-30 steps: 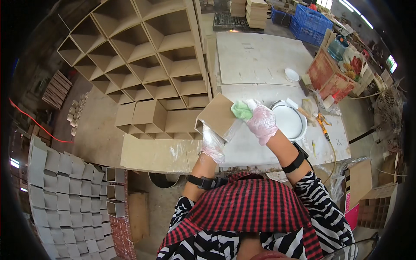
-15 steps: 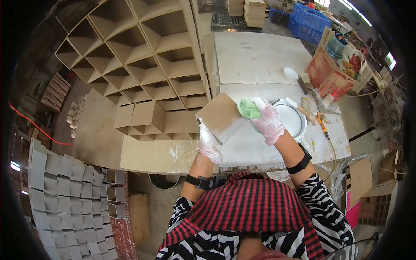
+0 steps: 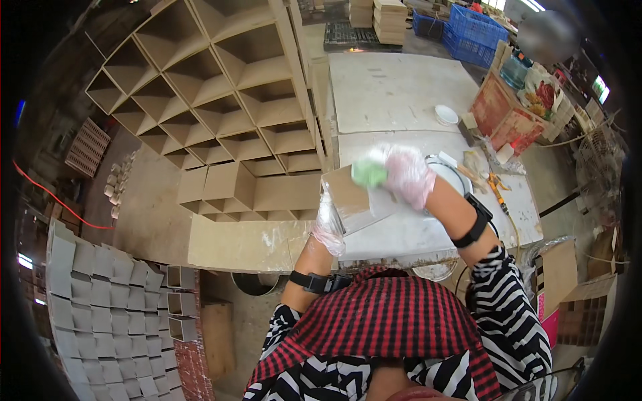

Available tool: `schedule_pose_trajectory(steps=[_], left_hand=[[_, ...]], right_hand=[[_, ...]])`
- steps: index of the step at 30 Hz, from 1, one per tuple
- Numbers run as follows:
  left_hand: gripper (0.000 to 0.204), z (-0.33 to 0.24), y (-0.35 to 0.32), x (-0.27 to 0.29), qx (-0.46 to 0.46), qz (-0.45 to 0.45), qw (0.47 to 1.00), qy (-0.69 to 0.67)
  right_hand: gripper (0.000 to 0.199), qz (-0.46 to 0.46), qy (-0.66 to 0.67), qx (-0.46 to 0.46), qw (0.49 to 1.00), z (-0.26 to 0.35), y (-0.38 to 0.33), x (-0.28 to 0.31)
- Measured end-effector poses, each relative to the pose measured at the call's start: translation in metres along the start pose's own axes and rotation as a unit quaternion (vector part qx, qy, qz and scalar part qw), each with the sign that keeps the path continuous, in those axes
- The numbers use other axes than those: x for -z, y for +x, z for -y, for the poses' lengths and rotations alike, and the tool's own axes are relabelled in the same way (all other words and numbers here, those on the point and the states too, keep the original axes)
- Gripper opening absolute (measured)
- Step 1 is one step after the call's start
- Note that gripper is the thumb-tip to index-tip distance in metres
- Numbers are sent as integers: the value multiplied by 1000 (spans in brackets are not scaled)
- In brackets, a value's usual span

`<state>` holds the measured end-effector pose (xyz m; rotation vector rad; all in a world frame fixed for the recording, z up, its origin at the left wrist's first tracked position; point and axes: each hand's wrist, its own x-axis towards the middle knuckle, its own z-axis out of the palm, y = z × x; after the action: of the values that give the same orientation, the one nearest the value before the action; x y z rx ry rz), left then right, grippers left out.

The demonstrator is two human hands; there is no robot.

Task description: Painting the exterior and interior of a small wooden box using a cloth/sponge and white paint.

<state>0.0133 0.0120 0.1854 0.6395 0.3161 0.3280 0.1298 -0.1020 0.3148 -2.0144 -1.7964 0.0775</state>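
Observation:
A small brown fibreboard box (image 3: 346,192) is held over the white worktable by my left hand (image 3: 328,224), which is closed on its near left edge and wears a clear plastic glove. My right hand (image 3: 409,177), gloved in the same plastic and smeared by motion, grips a light green cloth (image 3: 369,174). The cloth lies against the upper right part of the box. Just right of that hand stands a round bucket of white paint (image 3: 460,179), partly hidden behind the glove and wrist.
Brown boxes (image 3: 227,184) are stacked high at the left of the table. A white bowl (image 3: 446,115), a brush (image 3: 471,175) and a yellow spray gun (image 3: 496,187) lie on the right. Grey boxes (image 3: 110,314) fill a board at lower left.
The box has turned, so its brown face looks narrower. My right hand and the green cloth have moved left and slightly up along it. My left hand keeps its hold.

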Motion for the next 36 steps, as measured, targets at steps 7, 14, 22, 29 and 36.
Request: schedule_pose_trajectory(steps=[7, 14, 22, 29, 36], left_hand=[[62, -3, -6, -9, 129, 194, 958, -166], [54, -1, -7, -2, 92, 216, 954, -186], [44, 11, -4, 3, 83, 53, 986, -138], [40, 9, -7, 2, 28, 73, 990, -119], [40, 11, -6, 5, 19, 31, 994, -107]], right_hand=[[24, 68, -63, 42, 995, 10, 1, -21], [26, 76, -33, 85, 993, 6, 6, -51], [26, 16, -44, -138, 989, -1, 60, -26], [29, -73, 256, -228, 937, -24, 30, -15], [36, -58, 98, -252, 961, -2, 12, 0]])
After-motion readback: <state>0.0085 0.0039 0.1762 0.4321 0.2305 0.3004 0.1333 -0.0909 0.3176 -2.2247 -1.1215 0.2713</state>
